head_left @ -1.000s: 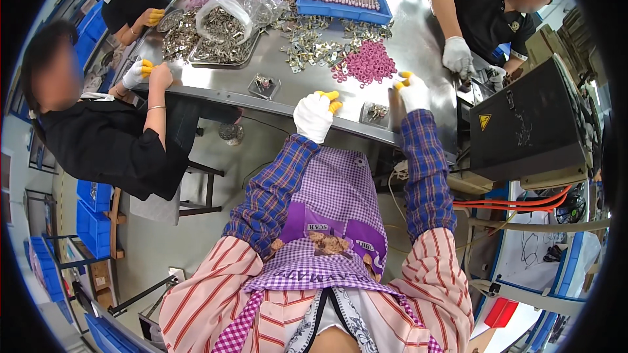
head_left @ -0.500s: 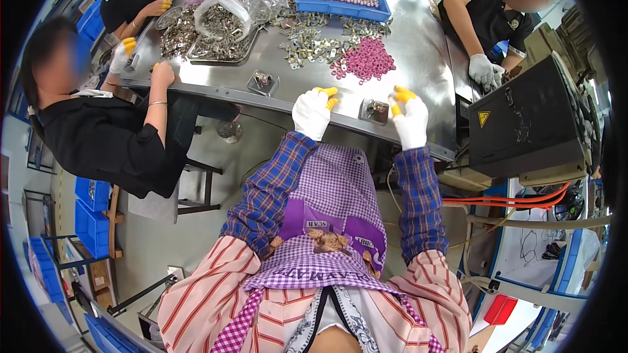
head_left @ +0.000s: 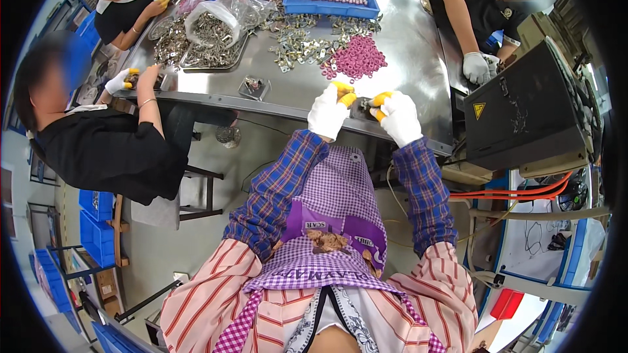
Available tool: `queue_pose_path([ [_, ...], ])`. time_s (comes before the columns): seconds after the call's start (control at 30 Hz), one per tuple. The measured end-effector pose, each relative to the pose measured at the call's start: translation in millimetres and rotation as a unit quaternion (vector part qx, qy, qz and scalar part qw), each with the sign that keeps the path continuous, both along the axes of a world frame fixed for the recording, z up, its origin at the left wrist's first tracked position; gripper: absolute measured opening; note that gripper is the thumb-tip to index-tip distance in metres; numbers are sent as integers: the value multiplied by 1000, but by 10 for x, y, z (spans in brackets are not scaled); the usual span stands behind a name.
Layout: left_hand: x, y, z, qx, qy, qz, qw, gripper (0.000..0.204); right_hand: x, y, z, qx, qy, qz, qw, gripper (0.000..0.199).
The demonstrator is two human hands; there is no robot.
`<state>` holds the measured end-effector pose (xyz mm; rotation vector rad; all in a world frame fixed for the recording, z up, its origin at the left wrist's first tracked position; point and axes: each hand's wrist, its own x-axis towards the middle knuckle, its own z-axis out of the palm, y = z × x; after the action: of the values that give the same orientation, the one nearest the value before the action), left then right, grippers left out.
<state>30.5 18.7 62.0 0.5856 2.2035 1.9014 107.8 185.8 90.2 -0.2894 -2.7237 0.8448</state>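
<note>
My left hand [head_left: 330,111], in a white glove with yellow fingertips, is at the table's front edge. Its fingers are bent together in a pinch; what lies between them is too small to make out. My right hand [head_left: 399,119], gloved the same way, points its pinched fingertips at a small dark fixture [head_left: 364,110] between the two hands. The gloves partly hide this fixture. Just beyond the hands lies a heap of pink rings [head_left: 356,57]. Left of that heap, small metal fittings [head_left: 294,49] are spread over the metal table [head_left: 409,39].
A blue tray [head_left: 375,10] of rows of pinkish parts stands at the back. Further left are a metal tray [head_left: 216,67] with a bag of metal parts, and another small fixture [head_left: 254,87]. A black box [head_left: 517,114] stands at right. Co-workers sit left and right.
My right hand has moved left to the fixture, and my left hand has shifted right toward it. The hands are closer together. The person at left has moved a hand along the table edge.
</note>
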Motion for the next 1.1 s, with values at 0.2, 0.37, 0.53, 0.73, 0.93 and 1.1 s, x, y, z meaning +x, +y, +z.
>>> queue_pose_path([
  [0.2,101,40,-32,-130,138,-29,981,19,44,87,-145,-78,16,22,997,19],
  [0.37,38,32,-82,-167,191,-35,967,18,10,62,-149,56,29,45,997,17],
  [0.53,33,64,-1,-164,141,-21,976,20,-22,86,-107,-21,-14,4,1000,16],
  [0.73,1,287,29,-217,165,20,962,22,-38,70,-245,-250,-16,-42,967,19],
  [0.93,-1,338,97,-344,246,-20,906,19,62,-62,-71,-253,-25,-66,965,26],
  [1.1,-107,300,-81,-252,331,-32,909,16,-26,156,-688,-123,114,28,985,39],
])
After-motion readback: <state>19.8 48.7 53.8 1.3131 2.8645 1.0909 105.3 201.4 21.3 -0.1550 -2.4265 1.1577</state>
